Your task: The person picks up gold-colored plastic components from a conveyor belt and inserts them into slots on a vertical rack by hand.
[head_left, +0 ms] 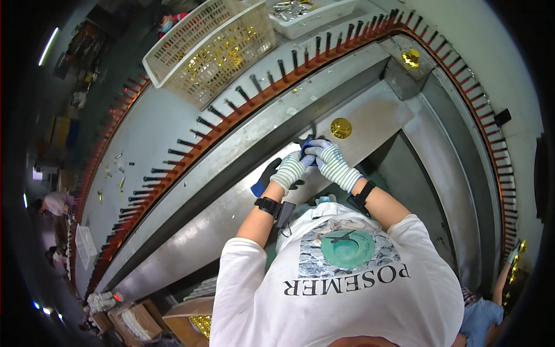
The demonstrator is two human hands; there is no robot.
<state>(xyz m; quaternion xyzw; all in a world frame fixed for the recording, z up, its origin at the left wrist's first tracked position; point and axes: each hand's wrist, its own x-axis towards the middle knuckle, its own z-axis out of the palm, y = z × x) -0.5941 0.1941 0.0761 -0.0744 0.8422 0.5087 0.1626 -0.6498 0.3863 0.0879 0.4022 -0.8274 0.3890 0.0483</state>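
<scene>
Both hands meet over the metal bench (376, 110), wearing white gloves with striped backs. My left hand (291, 169) is closed on a blue and black work glove (309, 144). From the other side my right hand (332, 161) grips the same glove, its fingers bent at the blue part. A second blue and black glove (266, 178) lies beside and partly under my left hand. Just beyond my right hand a shiny gold cap-shaped part (341, 128) rests on the bench. My fingertips are partly hidden in the dark glove fabric.
A track of upright dark-tipped pegs (241, 94) curves around the bench. Behind it stand a white plastic basket (214, 61) with gold pieces and a white tray (312, 20) of metal parts. Another gold part (411, 58) sits at the far corner. Cardboard boxes (136, 324) lie lower left.
</scene>
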